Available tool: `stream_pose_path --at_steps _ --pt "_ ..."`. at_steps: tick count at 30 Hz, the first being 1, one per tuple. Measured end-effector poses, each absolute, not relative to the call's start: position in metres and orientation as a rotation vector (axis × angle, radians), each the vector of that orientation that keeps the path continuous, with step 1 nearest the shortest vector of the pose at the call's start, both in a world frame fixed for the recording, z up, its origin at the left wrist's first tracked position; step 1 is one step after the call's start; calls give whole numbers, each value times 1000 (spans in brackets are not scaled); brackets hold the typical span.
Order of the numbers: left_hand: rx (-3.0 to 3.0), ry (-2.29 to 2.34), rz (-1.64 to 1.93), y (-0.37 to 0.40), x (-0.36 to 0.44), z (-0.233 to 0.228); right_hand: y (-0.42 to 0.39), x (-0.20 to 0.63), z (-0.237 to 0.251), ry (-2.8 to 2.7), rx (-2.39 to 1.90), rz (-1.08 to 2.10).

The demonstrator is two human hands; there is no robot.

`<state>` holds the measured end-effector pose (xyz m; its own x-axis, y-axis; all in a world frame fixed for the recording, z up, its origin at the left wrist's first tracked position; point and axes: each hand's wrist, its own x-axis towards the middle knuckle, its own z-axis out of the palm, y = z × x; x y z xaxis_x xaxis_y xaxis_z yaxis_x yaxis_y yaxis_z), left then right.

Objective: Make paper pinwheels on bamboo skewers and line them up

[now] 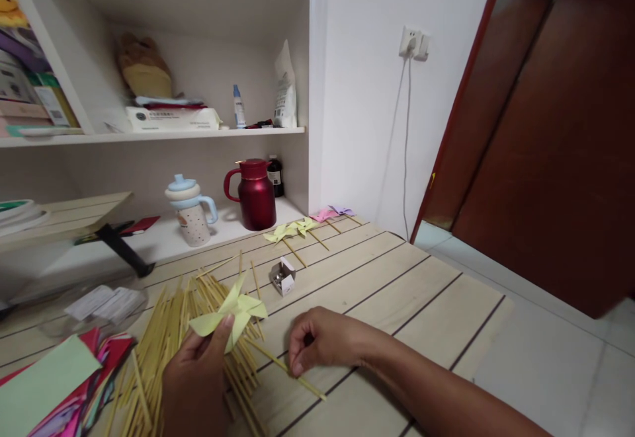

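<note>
Left hand (196,377) up off the pale wooden plank counter (397,291), its grip clamped on a folded pale-yellow paper pinwheel (233,310), thumb pressed on the near blade. The pinwheel hangs right over the loose heap of thin bamboo sticks (169,338), and that heap is the landmark here. Right hand (322,343) rests on the counter just right of the heap, fingertips pinched together on one thin bamboo stick (292,369) that lies slanting out from the heap's right edge toward the near side.

Room to move: right of the heap the counter runs bare all the way to its far right edge, where it drops to the pale tiled floor (546,357). Left of the heap it is crowded, with a stack of coloured paper sheets (54,384), green on top, touching the sticks' left fringe. Behind the heap sits a small open cardboard box (283,276), close but apart. Further back from the heap, along the counter's rear edge, lie two yellow paper pinwheels on sticks (290,231) and, beyond them, a pink and a purple paper pinwheel (333,213).

Beyond that, a white shelf (159,242) carries a dark red metal jug (256,194) and a pale blue-lidded cup (191,210). White wall behind, dark red-brown door (555,126) far right of the heap.
</note>
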<state>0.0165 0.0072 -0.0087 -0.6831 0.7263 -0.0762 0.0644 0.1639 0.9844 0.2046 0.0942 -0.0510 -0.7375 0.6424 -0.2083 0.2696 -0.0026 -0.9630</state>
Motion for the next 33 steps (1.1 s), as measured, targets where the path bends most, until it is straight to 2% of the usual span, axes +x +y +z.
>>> stream_pose_path --at_steps 14,26,33 --pt "781 1935 1562 9 16 -13 93 208 -42 -2241 -1141 1404" --pt "769 1895 1565 4 18 -4 95 206 -42 -2140 -1216 1559" --pt "695 1862 1530 6 17 -1 97 202 -18 -2100 -1308 1736"
